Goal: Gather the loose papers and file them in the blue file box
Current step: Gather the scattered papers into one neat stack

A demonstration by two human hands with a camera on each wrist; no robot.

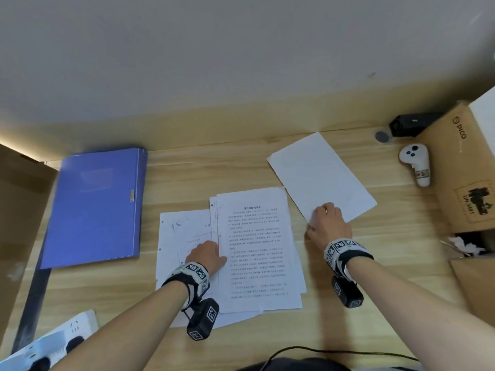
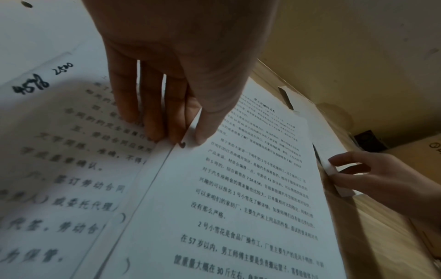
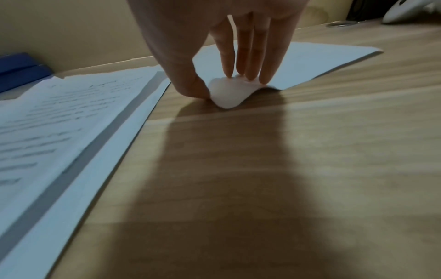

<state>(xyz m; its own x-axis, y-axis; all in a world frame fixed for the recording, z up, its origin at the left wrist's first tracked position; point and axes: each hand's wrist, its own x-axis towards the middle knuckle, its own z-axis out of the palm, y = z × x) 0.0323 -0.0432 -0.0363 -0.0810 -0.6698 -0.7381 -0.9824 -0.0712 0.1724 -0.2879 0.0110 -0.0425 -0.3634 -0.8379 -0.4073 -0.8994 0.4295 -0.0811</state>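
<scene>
The blue file box point(image 1: 99, 207) lies closed and flat at the left of the wooden desk point(image 1: 375, 277); its end also shows in the right wrist view point(image 3: 21, 71). An untidy stack of printed papers point(image 1: 257, 250) lies in the middle. My left hand point(image 1: 206, 255) is on its left side, pinching the edge of the top printed sheet point(image 2: 238, 188) between thumb point(image 2: 205, 132) and fingers point(image 2: 152, 128). A blank white sheet point(image 1: 318, 175) lies askew to the right. My right hand point(image 1: 326, 218) pinches its near corner point(image 3: 226, 94), which curls up off the desk.
A cardboard box point(image 1: 460, 167) stands at the right edge with a white controller point(image 1: 415, 162) and a black device point(image 1: 412, 124) beside it. A white power strip point(image 1: 53, 338) sits at the lower left. A black cable point(image 1: 321, 352) runs along the near edge.
</scene>
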